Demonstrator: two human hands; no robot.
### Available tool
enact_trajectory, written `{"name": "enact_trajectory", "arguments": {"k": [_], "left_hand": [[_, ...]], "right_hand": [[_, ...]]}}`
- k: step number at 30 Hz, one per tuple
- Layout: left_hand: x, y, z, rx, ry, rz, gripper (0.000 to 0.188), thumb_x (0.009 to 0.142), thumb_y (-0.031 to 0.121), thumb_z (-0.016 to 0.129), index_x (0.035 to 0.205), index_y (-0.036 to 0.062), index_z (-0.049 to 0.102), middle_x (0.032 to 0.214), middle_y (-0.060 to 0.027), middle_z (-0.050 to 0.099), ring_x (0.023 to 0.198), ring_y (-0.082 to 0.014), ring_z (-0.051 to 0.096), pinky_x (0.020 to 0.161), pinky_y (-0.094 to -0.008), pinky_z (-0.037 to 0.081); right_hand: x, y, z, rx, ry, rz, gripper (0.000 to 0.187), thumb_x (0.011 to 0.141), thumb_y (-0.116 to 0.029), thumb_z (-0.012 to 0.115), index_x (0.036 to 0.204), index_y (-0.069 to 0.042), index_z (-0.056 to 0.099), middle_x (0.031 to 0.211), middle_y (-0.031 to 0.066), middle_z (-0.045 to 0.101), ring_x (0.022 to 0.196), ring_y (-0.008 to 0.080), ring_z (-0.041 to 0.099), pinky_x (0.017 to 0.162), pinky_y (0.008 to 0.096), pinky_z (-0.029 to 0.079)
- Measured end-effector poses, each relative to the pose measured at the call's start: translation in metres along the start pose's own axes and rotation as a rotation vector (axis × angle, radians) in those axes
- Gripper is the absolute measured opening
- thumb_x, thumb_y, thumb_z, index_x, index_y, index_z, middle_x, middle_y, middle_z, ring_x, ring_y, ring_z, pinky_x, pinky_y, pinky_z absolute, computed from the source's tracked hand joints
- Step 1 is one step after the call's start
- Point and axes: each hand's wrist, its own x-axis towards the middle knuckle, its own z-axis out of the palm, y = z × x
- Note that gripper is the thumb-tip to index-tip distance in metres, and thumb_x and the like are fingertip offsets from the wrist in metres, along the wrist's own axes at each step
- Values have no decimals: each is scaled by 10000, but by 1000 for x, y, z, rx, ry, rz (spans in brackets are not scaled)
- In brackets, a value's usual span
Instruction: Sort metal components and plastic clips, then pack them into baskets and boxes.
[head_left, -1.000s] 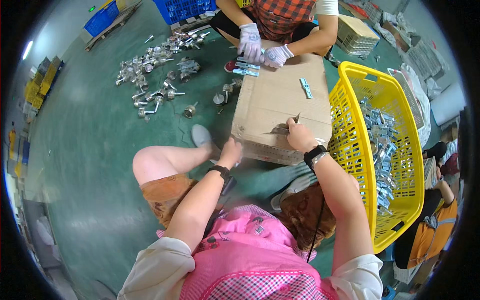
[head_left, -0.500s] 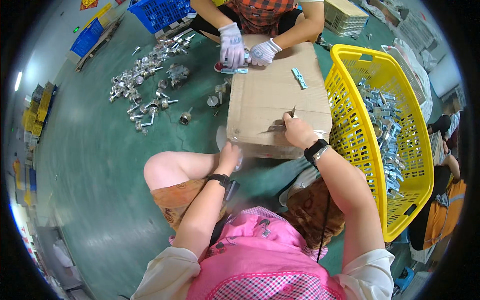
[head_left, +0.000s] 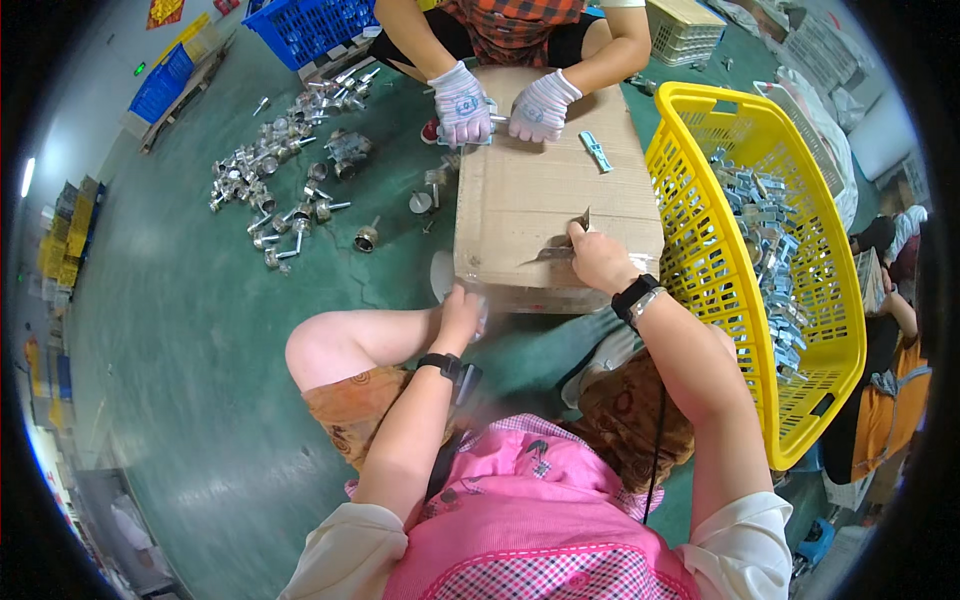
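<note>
A cardboard box (head_left: 540, 215) lies in front of me, with a torn opening in its top. My right hand (head_left: 602, 262) grips the cardboard at that tear, its fingers partly hidden and a raised scrap standing beside the thumb. Low at the box's near left corner, my left hand (head_left: 463, 316) is closed; what it holds, if anything, is blurred. A blue-silver metal clip-like part (head_left: 595, 152) rests on the far right of the box top.
Across the box, a co-worker's gloved hands (head_left: 500, 112) hold a small metal part. At right stands a yellow basket (head_left: 705, 260) full of metal parts (head_left: 765, 250). Metal fittings (head_left: 265, 165) lie on the green floor at left. A blue crate (head_left: 310, 30) is behind them.
The co-worker's gloved hands have shifted, the one on the right lifting a little and turning knuckles up. My own hands stay almost in place; the whole view has shifted slightly.
</note>
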Motion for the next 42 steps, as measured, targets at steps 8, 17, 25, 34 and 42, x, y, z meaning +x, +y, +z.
{"name": "enact_trajectory", "arguments": {"k": [8, 17, 25, 34, 42], "left_hand": [[-3, 3, -2, -18, -21, 4, 220, 877, 151, 391, 1028, -8, 397, 647, -139, 537, 382, -208, 488, 352, -341, 405], [-6, 10, 2, -61, -13, -16, 244, 870, 137, 388, 1072, 1, 402, 623, -119, 513, 388, -201, 474, 344, -333, 393], [-4, 6, 1, -32, -5, 15, 191, 872, 141, 393, 1004, 4, 407, 611, -124, 510, 392, -209, 486, 341, -338, 397], [0, 0, 1, -9, 4, -4, 271, 862, 138, 353, 1100, 51, 450, 626, -94, 511, 385, -178, 457, 340, -299, 395], [0, -1, 0, 6, 10, 19, 271, 860, 137, 355, 1095, 44, 453, 621, -94, 510, 378, -177, 453, 342, -297, 397]], "right_hand": [[-1, -6, -9, 7, -36, 13, 198, 810, -29, 436, 1004, -3, 464, 887, 251, 625, 870, 400, 615, 741, 464, 497], [-2, -3, -7, 29, -20, 18, 185, 814, -42, 442, 995, -11, 465, 881, 250, 621, 862, 405, 612, 730, 475, 496], [-1, -2, -5, 22, -25, 24, 179, 818, -49, 444, 992, -13, 466, 884, 247, 624, 857, 402, 617, 724, 478, 497], [-1, -1, -4, 35, -15, 8, 195, 814, -46, 447, 1004, -10, 466, 894, 250, 625, 867, 404, 615, 731, 478, 494], [-3, -6, -10, 18, -35, 22, 194, 808, -44, 453, 998, -8, 466, 883, 250, 626, 856, 400, 620, 729, 475, 495]]}}
